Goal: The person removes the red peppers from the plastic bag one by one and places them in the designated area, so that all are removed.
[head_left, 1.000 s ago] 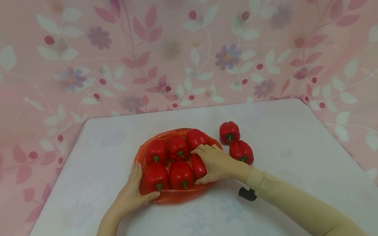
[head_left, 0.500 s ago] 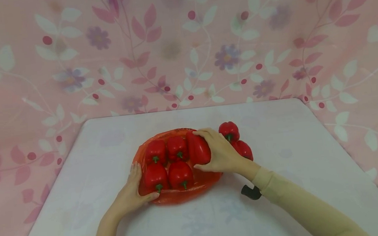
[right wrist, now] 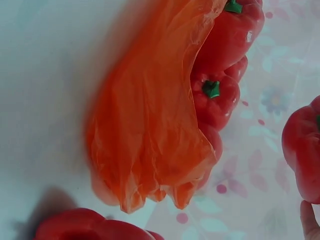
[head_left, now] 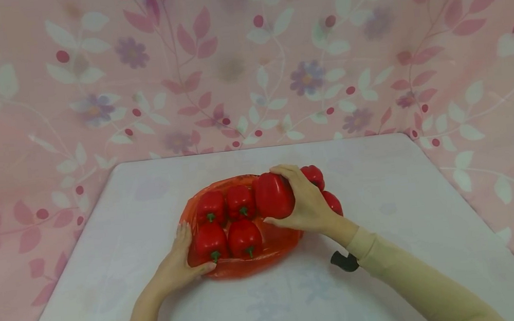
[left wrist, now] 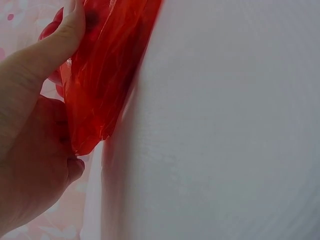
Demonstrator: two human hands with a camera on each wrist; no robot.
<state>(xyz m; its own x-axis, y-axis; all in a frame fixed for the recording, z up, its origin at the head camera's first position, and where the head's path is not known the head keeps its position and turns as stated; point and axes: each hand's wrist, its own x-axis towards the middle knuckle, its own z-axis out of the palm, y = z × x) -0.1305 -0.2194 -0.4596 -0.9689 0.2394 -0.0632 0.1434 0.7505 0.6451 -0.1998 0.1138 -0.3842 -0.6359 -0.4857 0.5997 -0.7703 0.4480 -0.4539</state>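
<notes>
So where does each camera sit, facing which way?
Head: on the head, facing forward and down at glossy red bell peppers in an orange plastic bag; left hand and right hand show.
Left wrist: on that wrist, facing the bag's side; left hand shows.
Right wrist: likewise, facing bag and peppers; one fingertip shows.
Wrist views share the bag.

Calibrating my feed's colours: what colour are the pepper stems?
The pepper stems are green; the right wrist view shows it best.
</notes>
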